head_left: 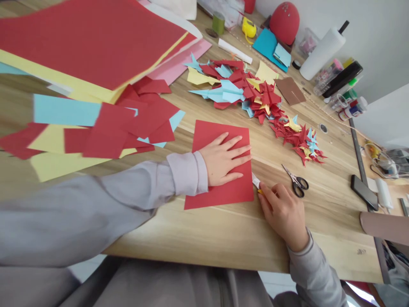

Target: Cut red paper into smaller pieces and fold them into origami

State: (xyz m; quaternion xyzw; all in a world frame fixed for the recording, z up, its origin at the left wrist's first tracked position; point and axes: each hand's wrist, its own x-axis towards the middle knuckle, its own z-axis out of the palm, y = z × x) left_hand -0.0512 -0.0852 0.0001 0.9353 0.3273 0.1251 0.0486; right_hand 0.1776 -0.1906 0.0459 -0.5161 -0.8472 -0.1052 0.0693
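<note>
A sheet of red paper (220,197) lies on the wooden table in front of me. My left hand (223,160) is spread flat on it, fingers pointing right toward the paper's edge. My right hand (284,213) is closed around what looks like a utility knife (256,181), with a pale blade and a bit of yellow showing. The blade points at the right edge of the red paper; most of the handle is hidden in my fingers. Beyond my right hand are black-handled scissors (295,181), lying partly spread.
Cut paper pieces (108,132) in red, blue and yellow lie at left, below large coloured sheets (79,38). Folded paper shapes (243,87) form a long heap behind. A phone (364,192) lies at right; a paper towel roll (322,53) stands near the wall.
</note>
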